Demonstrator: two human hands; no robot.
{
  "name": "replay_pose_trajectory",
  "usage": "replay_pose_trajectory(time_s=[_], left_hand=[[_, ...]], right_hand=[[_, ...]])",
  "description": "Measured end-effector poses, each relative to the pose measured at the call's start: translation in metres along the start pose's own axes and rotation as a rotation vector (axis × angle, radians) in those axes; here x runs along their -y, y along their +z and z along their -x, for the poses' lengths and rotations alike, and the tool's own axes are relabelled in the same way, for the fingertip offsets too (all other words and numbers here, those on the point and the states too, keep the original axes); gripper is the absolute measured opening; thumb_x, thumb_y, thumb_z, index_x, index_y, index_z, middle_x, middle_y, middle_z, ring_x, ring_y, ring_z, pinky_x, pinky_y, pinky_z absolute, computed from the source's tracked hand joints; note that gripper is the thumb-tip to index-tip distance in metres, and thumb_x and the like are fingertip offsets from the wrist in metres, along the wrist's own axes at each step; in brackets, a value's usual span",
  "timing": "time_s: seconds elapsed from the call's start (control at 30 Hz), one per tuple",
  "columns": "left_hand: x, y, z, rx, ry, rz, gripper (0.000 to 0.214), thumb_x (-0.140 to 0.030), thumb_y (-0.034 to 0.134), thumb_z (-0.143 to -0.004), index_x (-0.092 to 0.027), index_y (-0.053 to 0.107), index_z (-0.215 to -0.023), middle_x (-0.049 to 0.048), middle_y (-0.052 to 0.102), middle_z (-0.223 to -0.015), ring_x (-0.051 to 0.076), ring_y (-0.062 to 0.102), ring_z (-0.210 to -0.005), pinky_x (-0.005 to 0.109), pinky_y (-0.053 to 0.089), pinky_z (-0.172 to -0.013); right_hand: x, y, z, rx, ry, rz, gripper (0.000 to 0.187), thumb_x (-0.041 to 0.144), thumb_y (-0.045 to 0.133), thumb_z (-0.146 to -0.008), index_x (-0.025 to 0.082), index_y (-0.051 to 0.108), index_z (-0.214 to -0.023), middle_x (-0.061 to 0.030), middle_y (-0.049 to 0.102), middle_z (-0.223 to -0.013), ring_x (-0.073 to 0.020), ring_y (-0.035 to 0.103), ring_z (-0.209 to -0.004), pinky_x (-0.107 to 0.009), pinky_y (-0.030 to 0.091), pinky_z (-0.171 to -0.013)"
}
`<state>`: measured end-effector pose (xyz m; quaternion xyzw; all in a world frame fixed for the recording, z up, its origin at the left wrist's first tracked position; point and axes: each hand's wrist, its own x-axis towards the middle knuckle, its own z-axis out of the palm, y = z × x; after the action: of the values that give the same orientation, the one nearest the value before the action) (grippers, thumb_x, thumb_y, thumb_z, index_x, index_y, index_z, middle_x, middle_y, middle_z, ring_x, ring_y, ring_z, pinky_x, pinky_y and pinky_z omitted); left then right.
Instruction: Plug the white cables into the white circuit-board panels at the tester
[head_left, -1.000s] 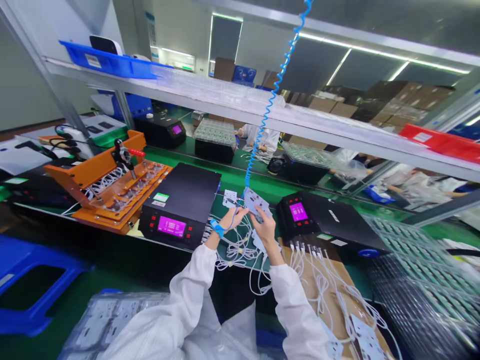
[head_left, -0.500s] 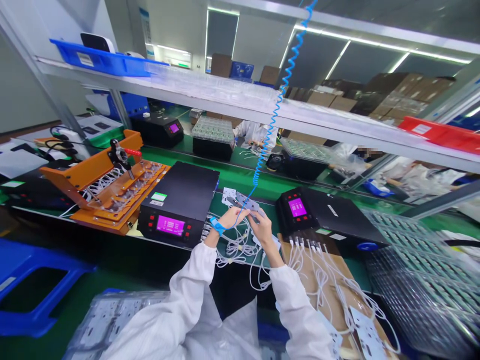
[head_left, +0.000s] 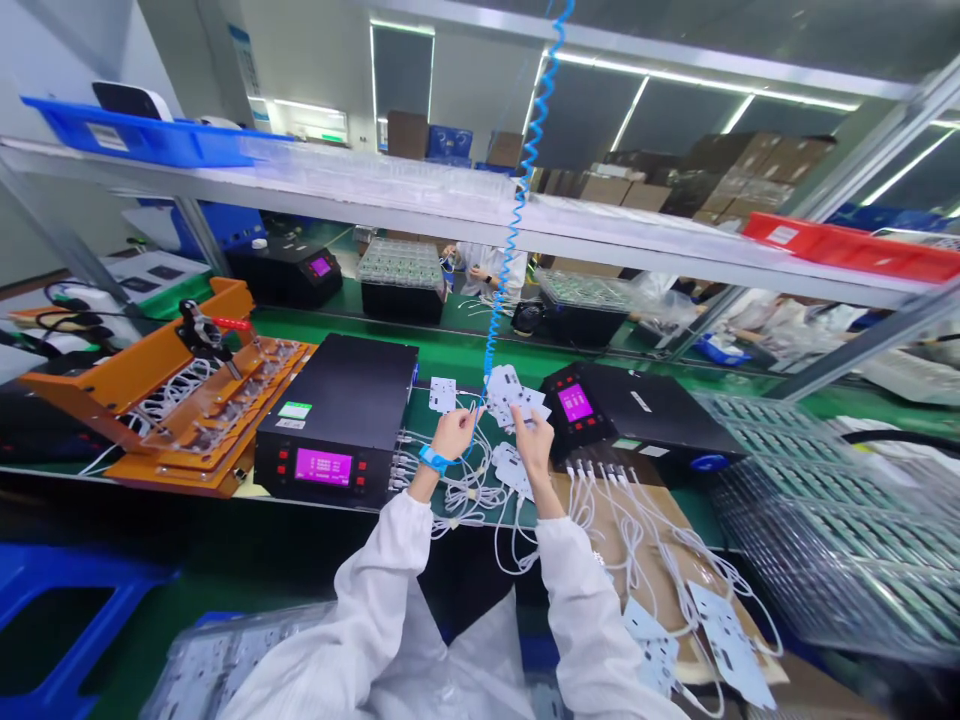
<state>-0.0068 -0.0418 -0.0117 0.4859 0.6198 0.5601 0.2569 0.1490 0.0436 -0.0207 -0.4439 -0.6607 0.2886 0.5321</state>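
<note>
My right hand pinches a white circuit board with dark cutouts by its lower edge; a second board or a wider part of it spreads to the right. It is held tilted above the green bench. My left hand, with a blue wrist strap, is just left of the board, apart from it. Its fingers are pressed together near a white cable, and what they hold is too small to make out. Another white board lies beyond my left hand. One more board lies below the held one, with white cables around it.
Black testers with lit screens stand left and right. An orange clamp fixture is further left. Stacked clear trays stand at right. A coiled blue cord hangs ahead, under a shelf. Another person works opposite.
My hands have moved apart. The board in my right hand has turned its flat face toward me, and my left hand has come off it. The whole view has shifted slightly.
</note>
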Motion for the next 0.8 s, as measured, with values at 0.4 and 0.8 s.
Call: replay_pose_trajectory(time_s=[0.4, 0.8], left_hand=[[0.014, 0.030, -0.017, -0.017, 0.110, -0.033, 0.004, -0.021, 0.072, -0.086, -0.023, 0.068, -0.087, 0.0100, 0.064, -0.094, 0.030, 0.050, -0.111, 0.037, 0.041, -0.104], [0.009, 0.041, 0.006, -0.144, -0.005, 0.000, 0.014, -0.017, 0.065, -0.090, -0.021, 0.058, -0.080, 0.0077, 0.058, -0.082, 0.027, 0.060, -0.097, 0.034, 0.042, -0.096]], right_hand=[[-0.008, -0.011, -0.004, 0.035, 0.382, -0.412, 0.053, 0.055, 0.083, -0.066, 0.010, 0.077, -0.096, -0.0106, 0.078, -0.087, -0.0245, 0.072, -0.079, -0.032, 0.060, -0.065], [-0.046, -0.001, -0.037, -0.225, 0.556, -0.651, 0.042, 0.044, 0.088, -0.061, 0.013, 0.066, -0.078, -0.0079, 0.075, -0.072, -0.0241, 0.074, -0.075, -0.038, 0.065, -0.066]])
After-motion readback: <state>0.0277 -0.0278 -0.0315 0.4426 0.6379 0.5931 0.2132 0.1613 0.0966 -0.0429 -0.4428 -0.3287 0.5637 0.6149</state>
